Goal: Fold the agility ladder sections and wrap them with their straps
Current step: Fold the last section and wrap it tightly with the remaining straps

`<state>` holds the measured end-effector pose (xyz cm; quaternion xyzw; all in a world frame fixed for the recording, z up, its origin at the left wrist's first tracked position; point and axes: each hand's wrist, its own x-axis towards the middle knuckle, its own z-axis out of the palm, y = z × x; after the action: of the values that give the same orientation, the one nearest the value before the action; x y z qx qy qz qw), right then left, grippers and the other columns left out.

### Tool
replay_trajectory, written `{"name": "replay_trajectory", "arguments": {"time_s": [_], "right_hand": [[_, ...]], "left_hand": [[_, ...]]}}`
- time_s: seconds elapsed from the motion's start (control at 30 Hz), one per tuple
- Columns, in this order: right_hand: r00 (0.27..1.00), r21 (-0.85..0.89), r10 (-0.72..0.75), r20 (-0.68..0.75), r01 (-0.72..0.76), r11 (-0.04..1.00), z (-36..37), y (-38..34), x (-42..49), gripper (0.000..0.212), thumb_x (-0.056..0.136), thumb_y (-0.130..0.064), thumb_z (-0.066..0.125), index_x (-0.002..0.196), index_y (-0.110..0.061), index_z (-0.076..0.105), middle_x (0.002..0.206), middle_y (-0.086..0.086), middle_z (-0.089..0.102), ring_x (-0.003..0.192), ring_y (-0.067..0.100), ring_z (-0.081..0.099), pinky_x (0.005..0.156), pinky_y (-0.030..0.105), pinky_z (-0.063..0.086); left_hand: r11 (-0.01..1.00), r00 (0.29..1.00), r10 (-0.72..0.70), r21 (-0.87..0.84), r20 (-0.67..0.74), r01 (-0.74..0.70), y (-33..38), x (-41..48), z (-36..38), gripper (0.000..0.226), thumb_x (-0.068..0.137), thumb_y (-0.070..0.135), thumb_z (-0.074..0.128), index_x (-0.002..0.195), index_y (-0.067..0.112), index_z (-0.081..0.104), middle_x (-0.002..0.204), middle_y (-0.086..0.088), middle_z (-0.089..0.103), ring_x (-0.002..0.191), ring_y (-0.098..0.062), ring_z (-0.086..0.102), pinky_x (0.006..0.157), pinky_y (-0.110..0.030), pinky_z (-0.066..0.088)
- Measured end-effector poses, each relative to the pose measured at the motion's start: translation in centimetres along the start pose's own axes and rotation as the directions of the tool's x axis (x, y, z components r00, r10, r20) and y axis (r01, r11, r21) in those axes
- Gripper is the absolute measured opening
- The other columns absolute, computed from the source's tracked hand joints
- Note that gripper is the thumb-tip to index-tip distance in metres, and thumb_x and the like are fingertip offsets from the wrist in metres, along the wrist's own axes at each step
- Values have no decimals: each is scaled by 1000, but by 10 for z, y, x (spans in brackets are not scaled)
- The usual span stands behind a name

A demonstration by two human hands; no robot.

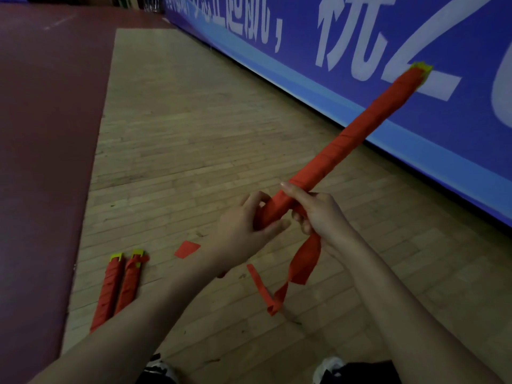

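Shoes [160,368] cropped at bottom edge. Left hand [243,225] and right hand [318,214] both clasping wrapped ladder bundle [346,142], near end hidden; loose strap [302,261] dangling. Two finished bundles [116,289] partly behind forearm.

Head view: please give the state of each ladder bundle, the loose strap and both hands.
Held bundle: wrapped, raised off the floor, both hands gripping its near end.
Loose strap: unwound, hanging down.
Two bundles on the floor: wrapped, lying side by side.
Left hand: closed on held bundle.
Right hand: closed on held bundle.
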<state>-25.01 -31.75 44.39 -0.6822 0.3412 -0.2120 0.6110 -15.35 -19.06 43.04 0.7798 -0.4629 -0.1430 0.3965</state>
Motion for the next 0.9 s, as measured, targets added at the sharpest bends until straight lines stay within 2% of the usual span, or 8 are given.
{"name": "replay_trajectory", "arguments": {"time_s": [0.1, 0.2, 0.27, 0.4, 0.5, 0.6, 0.77, 0.9], "right_hand": [[996, 64, -56, 63, 52, 997, -3, -3, 1, 41, 82, -48, 67, 77, -7, 65, 53, 1, 50, 38, 9, 38, 39, 19, 30], [984, 113, -116, 133, 101, 988, -3, -6, -1, 34, 85, -40, 66, 79, -7, 62, 53, 1, 49, 38, 9, 36, 41, 20, 30], [977, 138, -142, 159, 121, 983, -3, -9, -3, 30, 85, -37, 66, 78, -8, 62, 54, 1, 49, 38, 9, 34, 41, 19, 29], [967, 152, -171, 186, 143, 978, -4, -14, -5, 35, 76, -42, 68, 79, -8, 64, 54, 0, 49, 39, 10, 34, 40, 19, 29], [958, 149, -161, 239, 128, 981, -8, -16, -4, 49, 74, -47, 65, 91, -1, 65, 57, 2, 53, 41, 11, 38, 43, 21, 32], [936, 127, -135, 326, 98, 987, -14, -17, -4, 42, 78, -49, 60, 87, -9, 69, 66, 7, 61, 47, 13, 47, 48, 22, 40], [932, 117, -50, 359, 8, 993, -20, -13, -3, 31, 99, -27, 43, 96, -8, 68, 78, 11, 70, 56, 16, 57, 56, 27, 46], [924, -2, -71, 377, 77, 997, -18, -7, -3, 22, 99, -17, 49, 106, -4, 66, 81, 7, 72, 63, 13, 63, 60, 24, 53]], "left_hand": [[936, 970, -164, -282, 180, 211, 6, 3, -12, 37, 83, 52, 62, 110, 27, 55, 96, 6, 64, 81, -15, 68, 67, -28, 56], [865, 893, -179, -366, 413, 343, 3, 4, -23, 44, 72, 57, 64, 105, 28, 59, 99, -6, 69, 81, -24, 71, 75, -33, 57], [823, 859, -155, -417, 487, 385, -1, 3, -28, 51, 73, 55, 71, 106, 18, 61, 91, -8, 70, 71, -23, 69, 69, -33, 57], [746, 883, -138, -539, 448, 390, -2, -1, -29, 51, 74, 58, 66, 92, 11, 63, 72, -1, 61, 58, -10, 57, 54, -24, 48], [691, 881, -184, -580, 437, 431, 0, -4, -25, 51, 76, 65, 57, 86, 15, 65, 71, 1, 61, 59, -10, 56, 56, -24, 48], [693, 894, -220, -583, 390, 424, -4, -3, -25, 50, 72, 66, 61, 87, 19, 68, 76, -2, 62, 63, -15, 56, 61, -30, 47], [733, 934, -251, -580, 254, 355, -1, -4, -26, 39, 72, 53, 58, 87, 18, 66, 64, 1, 62, 57, -14, 56, 55, -28, 44], [735, 949, -243, -600, 202, 316, -2, -5, -24, 36, 71, 54, 65, 85, 22, 72, 69, -3, 61, 61, -19, 57, 56, -31, 45]]}}
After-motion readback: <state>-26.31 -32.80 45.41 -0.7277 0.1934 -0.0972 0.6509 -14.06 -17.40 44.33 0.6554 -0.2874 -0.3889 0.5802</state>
